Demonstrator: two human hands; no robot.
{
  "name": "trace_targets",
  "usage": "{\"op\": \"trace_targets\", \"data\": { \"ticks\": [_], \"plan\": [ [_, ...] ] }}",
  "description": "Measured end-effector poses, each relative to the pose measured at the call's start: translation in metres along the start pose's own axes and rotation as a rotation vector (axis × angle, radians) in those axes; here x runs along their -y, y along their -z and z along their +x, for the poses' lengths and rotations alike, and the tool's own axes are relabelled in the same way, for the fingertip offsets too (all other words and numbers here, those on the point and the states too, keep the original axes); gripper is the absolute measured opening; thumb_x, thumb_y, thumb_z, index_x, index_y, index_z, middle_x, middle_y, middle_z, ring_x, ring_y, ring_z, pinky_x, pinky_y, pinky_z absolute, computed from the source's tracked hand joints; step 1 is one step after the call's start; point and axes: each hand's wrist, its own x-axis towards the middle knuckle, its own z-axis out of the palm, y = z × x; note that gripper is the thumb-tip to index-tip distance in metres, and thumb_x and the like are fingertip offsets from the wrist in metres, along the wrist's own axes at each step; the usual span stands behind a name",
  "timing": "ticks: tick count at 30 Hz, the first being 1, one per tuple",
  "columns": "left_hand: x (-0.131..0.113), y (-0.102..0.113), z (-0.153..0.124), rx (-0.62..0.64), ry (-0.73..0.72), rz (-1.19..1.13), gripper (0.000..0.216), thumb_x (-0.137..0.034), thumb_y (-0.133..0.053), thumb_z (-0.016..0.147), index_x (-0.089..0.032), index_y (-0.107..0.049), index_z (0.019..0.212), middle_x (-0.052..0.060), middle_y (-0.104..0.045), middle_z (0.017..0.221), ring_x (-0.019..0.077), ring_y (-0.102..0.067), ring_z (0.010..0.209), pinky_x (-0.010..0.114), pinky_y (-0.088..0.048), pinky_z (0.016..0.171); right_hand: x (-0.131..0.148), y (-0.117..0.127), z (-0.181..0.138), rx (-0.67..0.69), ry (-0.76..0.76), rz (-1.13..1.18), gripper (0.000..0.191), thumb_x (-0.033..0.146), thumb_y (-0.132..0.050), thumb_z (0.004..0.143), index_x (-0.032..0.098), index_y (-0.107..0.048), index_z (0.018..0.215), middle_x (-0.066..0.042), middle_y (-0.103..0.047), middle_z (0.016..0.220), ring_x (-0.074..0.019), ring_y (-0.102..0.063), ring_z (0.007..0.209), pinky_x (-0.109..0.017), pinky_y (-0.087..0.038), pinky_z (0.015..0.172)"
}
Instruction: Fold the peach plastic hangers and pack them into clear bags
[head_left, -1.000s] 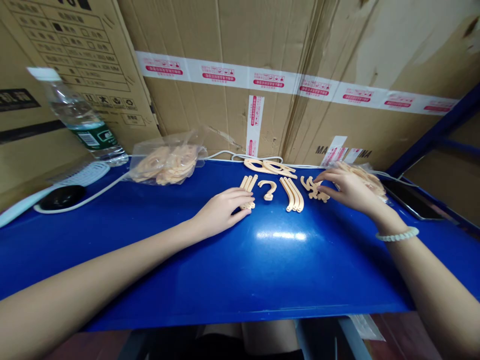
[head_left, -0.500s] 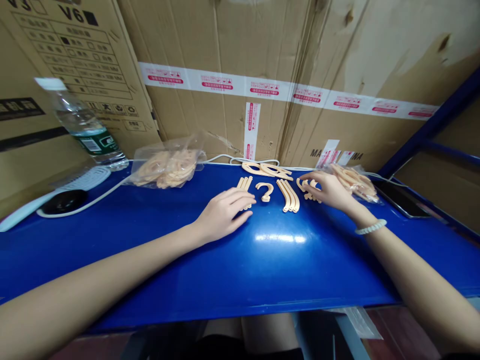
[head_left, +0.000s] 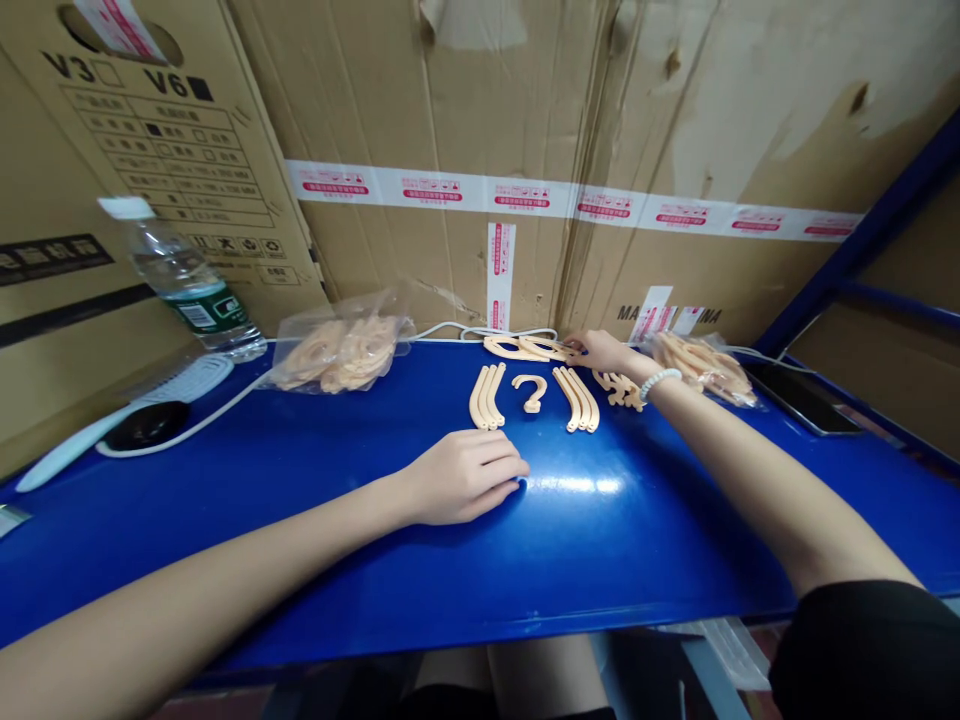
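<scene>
My left hand rests on the blue tabletop with nothing visible in it, fingers loosely bent. Just beyond it lie several curved beige plastic strips side by side. My right hand reaches to the back, its fingertips closed at the right end of a flat beige loop-shaped piece; another such loop overlaps it on the left. A beige hanger hook lies between the left strips and a matching right group of curved strips. Small beige pieces lie partly under my right wrist.
Clear bags of beige parts stand left and right. At the left are a water bottle, a black mouse and a pale blue fly swatter. A dark phone lies right. Cardboard walls the back.
My right hand has moved left and back from the small pieces to the flat loops. My left hand has drawn toward me, off the left strips, which now show fully. The view has tilted slightly.
</scene>
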Motion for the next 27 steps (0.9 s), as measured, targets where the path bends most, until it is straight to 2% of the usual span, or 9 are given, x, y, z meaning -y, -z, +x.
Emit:
{"op": "trace_targets", "data": {
  "ticks": [8,14,18,22,24,27],
  "plan": [
    [-0.001,0.001,0.001,0.000,0.010,-0.021,0.020,-0.018,-0.048,0.101,-0.013,-0.066,0.106,0.010,-0.073,0.095,0.0207,-0.067,0.086,0.033,-0.054,0.081,-0.007,0.002,-0.001,-0.095,-0.059,0.276,0.037,0.019,-0.084,0.068,0.016,-0.077,0.105,-0.007,-0.079,0.093,-0.0218,-0.072,0.086,-0.028,-0.055,0.078],
    [-0.001,0.002,0.001,-0.001,0.013,-0.026,0.022,-0.020,-0.045,0.102,-0.014,-0.067,0.105,0.010,-0.073,0.095,0.0208,-0.068,0.087,0.033,-0.054,0.080,-0.001,0.005,-0.012,-0.239,-0.167,0.632,0.028,0.016,-0.074,0.081,0.010,-0.072,0.108,-0.007,-0.075,0.075,-0.0147,-0.065,0.060,-0.029,-0.058,0.063],
    [-0.001,0.001,-0.001,-0.022,0.071,-0.101,0.019,-0.019,-0.048,0.100,-0.014,-0.066,0.105,0.009,-0.073,0.095,0.0203,-0.069,0.086,0.033,-0.054,0.082,0.004,0.024,-0.043,-0.316,-0.188,0.798,0.025,0.020,-0.074,0.083,0.011,-0.070,0.105,-0.008,-0.073,0.075,-0.0133,-0.064,0.059,-0.028,-0.058,0.061],
    [-0.002,0.004,0.002,-0.098,0.262,-0.262,0.018,-0.017,-0.051,0.097,-0.016,-0.065,0.109,0.008,-0.073,0.100,0.0183,-0.068,0.088,0.031,-0.054,0.082,0.015,0.049,-0.092,-0.335,-0.157,0.922,0.028,0.029,-0.075,0.084,0.015,-0.071,0.107,-0.008,-0.074,0.090,-0.0126,-0.066,0.068,-0.023,-0.057,0.062],
    [-0.004,0.007,0.006,-0.139,0.439,-0.370,0.019,-0.019,-0.053,0.095,-0.017,-0.064,0.111,0.007,-0.072,0.099,0.0164,-0.066,0.083,0.028,-0.054,0.075,0.026,0.054,-0.114,-0.275,-0.130,1.073,0.030,0.033,-0.080,0.079,0.016,-0.072,0.103,-0.006,-0.072,0.087,-0.0112,-0.063,0.066,-0.023,-0.055,0.060],
    [-0.010,0.010,0.015,-0.183,0.717,-0.530,0.026,-0.028,-0.058,0.092,-0.018,-0.064,0.114,0.006,-0.070,0.096,0.0155,-0.064,0.076,0.026,-0.052,0.066,0.049,0.048,-0.133,-0.153,-0.076,1.200,0.035,0.037,-0.082,0.077,0.016,-0.072,0.103,-0.003,-0.069,0.077,-0.0094,-0.057,0.059,-0.022,-0.048,0.052]
  ]
}}
